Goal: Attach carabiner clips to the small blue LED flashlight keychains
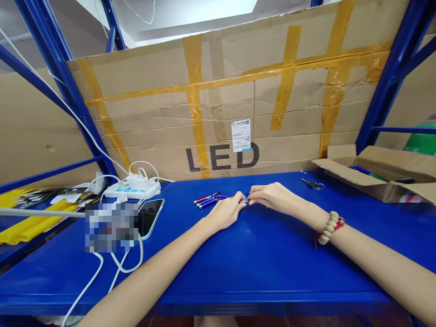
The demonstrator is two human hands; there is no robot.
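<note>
Over the middle of the blue shelf, my left hand [226,212] is closed in a pinch on a small shiny silver-and-purple piece [244,201], mostly covered by the fingers. My right hand [272,196] meets it from the right, fingertips pinched together at the piece's end; what exactly they grip is too small to make out. Just left of my left hand lie several slim metal tubes with clips or rings, among them a red tube [203,199] and a blue tube [207,204]. They look like small penlights, side by side.
A phone [151,218] lies at the left near a white power strip [132,187] with trailing white cables. Keys [311,184] rest at the back right, beside an open cardboard box [374,184]. A taped cardboard panel [153,122] stands behind the blue shelf [238,268].
</note>
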